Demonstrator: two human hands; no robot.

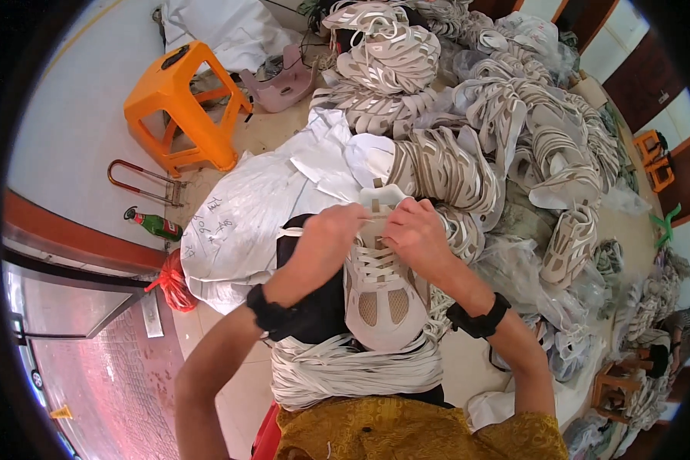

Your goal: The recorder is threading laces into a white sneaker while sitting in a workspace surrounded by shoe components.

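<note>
A beige and white shoe upper (387,318) with brown mesh panels lies over my lap, its toe toward me. White shoelace (377,266) crosses its front in several rows. Near the tongue, my left hand (331,239) is closed in a pinch on the shoelace at the left eyelet edge. My right hand (420,234) pinches at the opposite edge, its fingers closed on the lace; the fingertips partly cover it. A thick bundle of loose white laces (356,372) lies across my lap below the toe.
Stacks of similar shoe uppers (448,172) lie just ahead, with more piled at right. A white woven sack (238,222) spreads at left. Beyond it stand an orange stool (188,107), a green bottle (157,224) and a red plastic bag (175,284). Another person (682,330) is at far right.
</note>
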